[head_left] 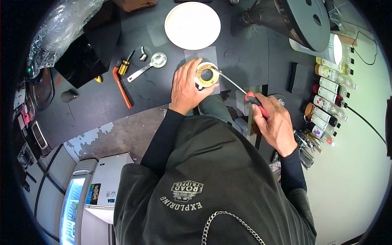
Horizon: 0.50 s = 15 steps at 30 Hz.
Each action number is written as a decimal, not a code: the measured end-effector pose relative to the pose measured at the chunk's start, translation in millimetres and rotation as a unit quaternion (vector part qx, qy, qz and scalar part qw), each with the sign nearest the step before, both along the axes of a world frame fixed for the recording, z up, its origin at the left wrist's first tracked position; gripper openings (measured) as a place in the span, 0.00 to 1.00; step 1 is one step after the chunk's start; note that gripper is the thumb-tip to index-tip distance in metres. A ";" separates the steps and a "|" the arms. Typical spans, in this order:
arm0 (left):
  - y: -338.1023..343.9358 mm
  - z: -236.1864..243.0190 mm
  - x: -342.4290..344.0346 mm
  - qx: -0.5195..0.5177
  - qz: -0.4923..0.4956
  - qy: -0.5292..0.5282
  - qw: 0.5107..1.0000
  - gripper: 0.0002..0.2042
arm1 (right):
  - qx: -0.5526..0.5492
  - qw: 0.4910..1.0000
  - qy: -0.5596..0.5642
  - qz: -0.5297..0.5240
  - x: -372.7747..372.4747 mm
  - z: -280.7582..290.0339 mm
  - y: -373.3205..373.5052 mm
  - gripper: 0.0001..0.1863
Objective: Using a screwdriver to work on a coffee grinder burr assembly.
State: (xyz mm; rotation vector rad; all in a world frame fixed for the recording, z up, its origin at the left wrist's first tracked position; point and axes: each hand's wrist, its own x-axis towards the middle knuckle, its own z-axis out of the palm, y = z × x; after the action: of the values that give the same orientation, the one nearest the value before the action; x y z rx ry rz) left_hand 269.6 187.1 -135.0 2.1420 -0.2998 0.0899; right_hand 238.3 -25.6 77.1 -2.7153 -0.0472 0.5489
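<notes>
My left hand [188, 86] wraps round a white ring-shaped part with a golden, screw-dotted inner ring [207, 83] and a dark round hole in its middle. It holds the part at the table's near edge, by a grey ribbed mat [210, 54]. In my right hand [274, 122] is a screwdriver [252, 98] with a red and black handle. Its long metal shaft slants up and left, and the tip meets the ring's upper right edge. Whether the tip sits in a screw is too small to tell.
Left on the dark table [155, 92] lie a metal spoon [158, 60], a small metal elbow [143, 54], a stubby yellow screwdriver [124, 67] and an orange-handled tool [122, 89]. Beyond is a white round plate [192, 25]. Several bottles [331, 73] line the right side.
</notes>
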 end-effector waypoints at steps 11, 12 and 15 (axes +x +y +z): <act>-3.9 3.0 3.6 -0.020 0.006 -0.028 0.999 0.38 | -0.160 0.976 -0.012 0.148 35.7 35.3 26.1 0.17; -4.0 1.8 2.9 -0.022 0.008 -0.026 0.999 0.38 | -0.185 0.956 -0.034 0.227 45.3 40.4 31.4 0.17; -6.1 -2.0 0.7 -0.027 0.010 -0.015 0.999 0.38 | -0.238 0.902 -0.067 0.354 71.8 48.5 46.7 0.14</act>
State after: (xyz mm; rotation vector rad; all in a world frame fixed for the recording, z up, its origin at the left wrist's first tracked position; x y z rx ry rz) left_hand 270.3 181.0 -137.0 2.0918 -0.2892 0.1402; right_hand 310.1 21.0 125.6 -3.1643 -1.1065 0.6194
